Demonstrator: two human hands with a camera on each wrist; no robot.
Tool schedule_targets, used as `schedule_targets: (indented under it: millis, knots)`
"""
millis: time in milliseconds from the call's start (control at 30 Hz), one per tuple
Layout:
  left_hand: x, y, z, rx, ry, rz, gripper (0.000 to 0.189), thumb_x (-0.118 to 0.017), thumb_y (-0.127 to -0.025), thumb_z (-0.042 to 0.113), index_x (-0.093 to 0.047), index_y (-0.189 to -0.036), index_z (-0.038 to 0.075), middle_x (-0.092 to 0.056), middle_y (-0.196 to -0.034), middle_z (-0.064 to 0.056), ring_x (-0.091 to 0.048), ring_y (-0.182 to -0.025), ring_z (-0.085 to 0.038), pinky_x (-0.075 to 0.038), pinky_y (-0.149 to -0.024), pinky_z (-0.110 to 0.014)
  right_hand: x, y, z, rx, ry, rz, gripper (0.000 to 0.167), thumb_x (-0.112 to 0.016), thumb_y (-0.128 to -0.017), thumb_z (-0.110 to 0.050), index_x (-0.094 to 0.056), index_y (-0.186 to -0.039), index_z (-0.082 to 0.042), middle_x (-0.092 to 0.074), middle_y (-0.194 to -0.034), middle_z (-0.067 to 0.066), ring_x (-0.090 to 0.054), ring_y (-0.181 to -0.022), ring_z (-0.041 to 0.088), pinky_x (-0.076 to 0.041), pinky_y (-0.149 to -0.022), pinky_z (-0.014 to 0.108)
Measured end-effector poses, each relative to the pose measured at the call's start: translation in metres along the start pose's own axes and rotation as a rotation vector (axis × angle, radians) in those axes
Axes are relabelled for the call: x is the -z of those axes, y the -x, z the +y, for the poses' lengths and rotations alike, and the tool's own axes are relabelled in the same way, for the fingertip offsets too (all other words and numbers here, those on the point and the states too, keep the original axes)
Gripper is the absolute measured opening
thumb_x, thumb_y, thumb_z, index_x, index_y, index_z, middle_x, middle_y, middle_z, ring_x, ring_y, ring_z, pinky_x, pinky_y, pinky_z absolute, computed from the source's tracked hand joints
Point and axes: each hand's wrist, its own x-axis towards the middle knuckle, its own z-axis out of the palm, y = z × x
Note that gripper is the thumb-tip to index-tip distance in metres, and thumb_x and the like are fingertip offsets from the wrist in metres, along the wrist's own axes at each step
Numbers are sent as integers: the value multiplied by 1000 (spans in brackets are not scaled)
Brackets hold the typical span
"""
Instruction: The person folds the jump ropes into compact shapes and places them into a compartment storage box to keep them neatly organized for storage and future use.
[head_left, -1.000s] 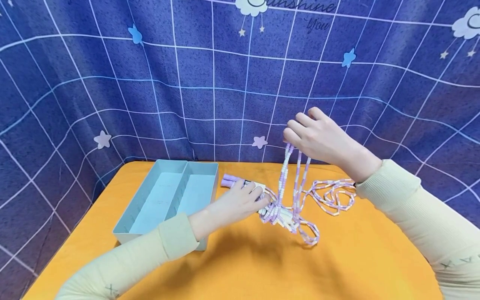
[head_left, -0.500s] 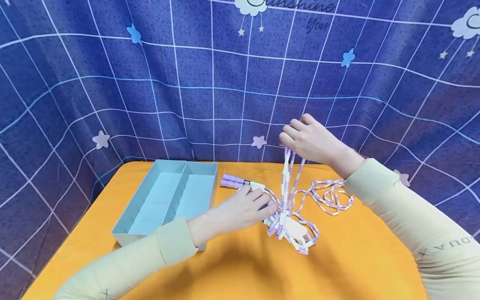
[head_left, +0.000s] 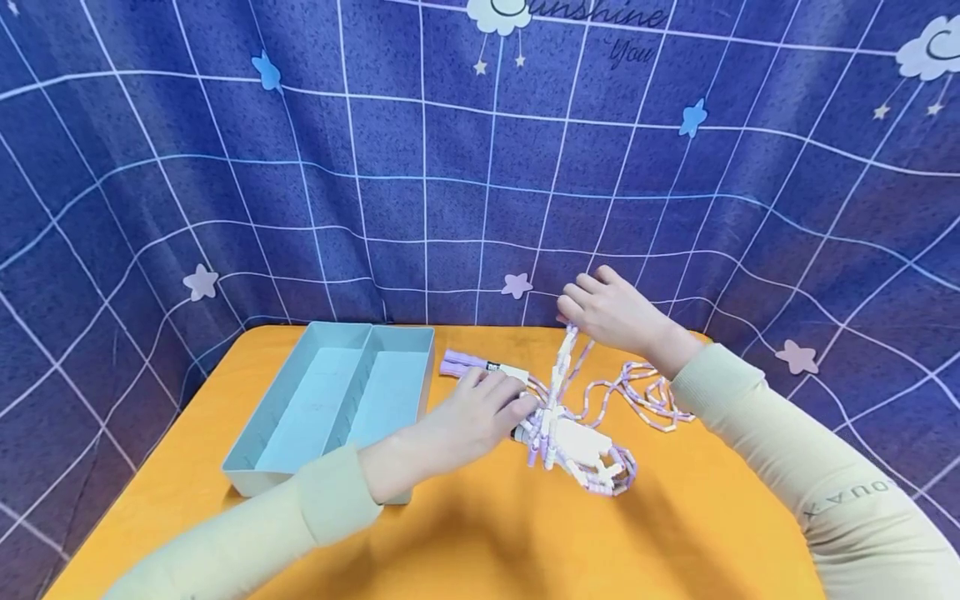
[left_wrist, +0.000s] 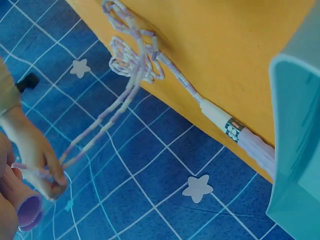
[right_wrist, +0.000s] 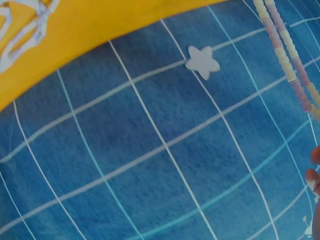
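Note:
In the head view my left hand (head_left: 476, 417) grips the handles of a purple-and-white beaded jump rope (head_left: 557, 375). A white handle part (head_left: 579, 440) sticks out to the right of that hand, with beaded loops around it. The purple end of a handle (left_wrist: 29, 207) shows beside the left fingers in the left wrist view. My right hand (head_left: 618, 312), higher and to the right, pinches the raised strands of the rope; two strands (right_wrist: 282, 47) come down at the right edge of the right wrist view. Behind the left hand lie more purple-and-white jump rope handles (head_left: 465, 363).
A light blue two-compartment box (head_left: 367, 375) stands on the left of the orange table (head_left: 465, 542). Loose beaded rope (head_left: 652, 400) lies in coils at the back right. A blue grid-patterned curtain (head_left: 420, 208) hangs right behind the table.
My right hand has come down and slightly left, shortening the raised strands. More of the beaded rope now lies around the white handle part. The left hand stays nearly in place.

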Motion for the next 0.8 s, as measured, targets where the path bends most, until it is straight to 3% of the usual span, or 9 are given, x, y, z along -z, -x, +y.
schedule_targets:
  millis: [167,333,500,633,733,800]
  knots:
    - [6,2,-3,105,84,-4,25,-50,-90,4,-39,-111,10,-50,-99,-5,-49,-89,-21,-36,-74,-33,-10,10,-9,11,-38,-104,9,-52,-86,-12,-49,-86,-4,-50,-79,7,-46,-74,24,-38,-65,34]
    - [11,1,-5,174,121,27,30,-51,-85,-4,-38,-109,8,-53,-97,-5,-49,-82,-21,-36,-72,-35,-21,22,-20,2,-75,-126,19,-63,-79,-13,-49,-88,-3,-50,-81,8,-48,-76,26,-40,-66,35]
    - [11,3,-8,216,117,45,37,-54,-79,-7,-39,-110,7,-51,-95,-5,-48,-79,-20,-34,-69,-34,-32,33,-35,-14,-82,-107,26,-63,-79,-24,-49,-88,-4,-50,-81,7,-48,-76,26,-37,-65,35]
    - [13,4,-11,257,126,46,46,-60,-73,-8,-38,-112,6,-50,-94,-5,-47,-80,-20,-33,-67,-32,-39,39,-50,-45,-112,-110,19,-51,-85,-24,-49,-88,-5,-52,-83,6,-48,-77,25,-36,-65,34]
    - [17,4,-13,296,136,40,50,-63,-72,-7,-38,-113,5,-49,-94,-5,-46,-81,-20,-32,-67,-32,-44,45,-61,-102,-185,-114,20,-42,-89,-23,-51,-89,-6,-54,-85,6,-50,-79,24,-37,-67,35]
    - [19,4,-14,322,145,40,51,-64,-73,-7,-37,-114,5,-48,-94,-6,-46,-82,-21,-31,-68,-32,-47,49,-68,-138,-236,-108,22,-43,-89,-25,-54,-91,-6,-56,-87,7,-52,-82,24,-39,-70,37]
